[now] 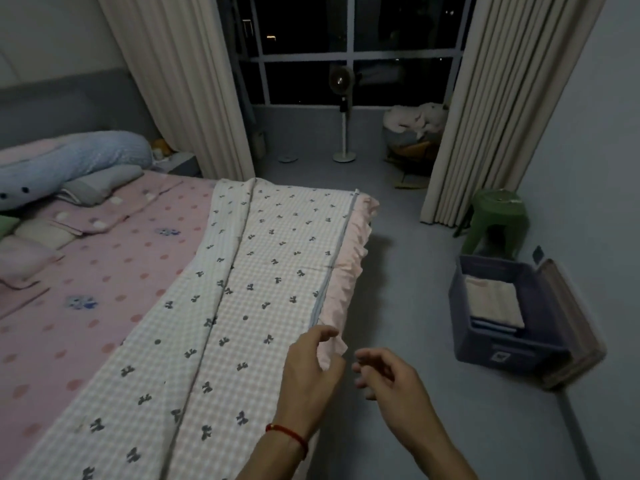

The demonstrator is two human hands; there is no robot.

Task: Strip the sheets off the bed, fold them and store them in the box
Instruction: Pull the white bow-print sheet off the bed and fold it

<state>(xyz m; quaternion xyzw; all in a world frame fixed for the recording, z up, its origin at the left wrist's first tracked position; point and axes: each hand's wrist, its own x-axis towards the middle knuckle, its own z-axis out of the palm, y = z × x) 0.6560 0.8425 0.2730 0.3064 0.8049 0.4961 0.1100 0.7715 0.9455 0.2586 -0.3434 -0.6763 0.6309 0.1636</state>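
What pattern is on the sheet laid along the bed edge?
Pale pink-and-white check with small dark bows on the sheet, with a pink ruffle along its edge; head view.

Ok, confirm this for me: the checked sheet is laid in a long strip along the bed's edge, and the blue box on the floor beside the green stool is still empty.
Not quite. The blue box is not empty: the head view shows folded cloth already lying inside it. The rest holds: the checked sheet lies in a long strip along the bed's edge, and the box sits on the floor beside the green stool.

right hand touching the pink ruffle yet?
Apart. The head view shows grey floor between the right hand and the pink ruffle; its fingers curl loosely around nothing. The left hand is at the ruffle's end.
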